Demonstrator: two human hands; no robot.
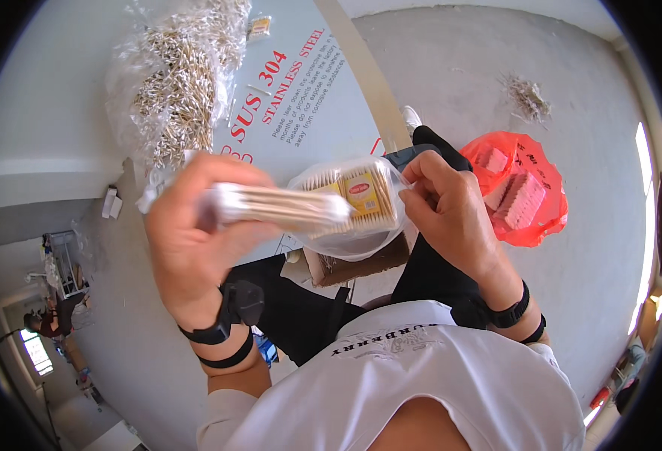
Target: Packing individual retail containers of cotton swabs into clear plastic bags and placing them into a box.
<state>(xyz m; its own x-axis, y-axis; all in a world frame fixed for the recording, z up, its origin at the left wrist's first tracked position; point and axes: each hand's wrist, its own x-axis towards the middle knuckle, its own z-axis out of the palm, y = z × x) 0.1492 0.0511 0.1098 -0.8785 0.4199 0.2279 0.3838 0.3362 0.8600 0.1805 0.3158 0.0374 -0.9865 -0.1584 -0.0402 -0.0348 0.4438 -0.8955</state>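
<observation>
My left hand point(184, 233) is closed round a bundle of cotton swabs point(289, 207), smeared by motion, with the white tips toward the right. The bundle hangs over the left side of a clear plastic bag point(349, 246). Inside that bag lie packs of cotton swabs point(376, 192) side by side, with yellow and red labels. At the bag's right rim, my right hand point(455, 214) pinches the thin plastic between thumb and fingers. The bundle partly covers the packs on the left.
A big clear bag of loose cotton swabs point(180, 94) lies on the film-covered table point(301, 90), near a small packet point(259, 28). Below my hands sits a cardboard box point(387, 259). A red bag point(549, 222) with pink packs and a swab pile point(528, 99) are right. Another person point(49, 323) is far left.
</observation>
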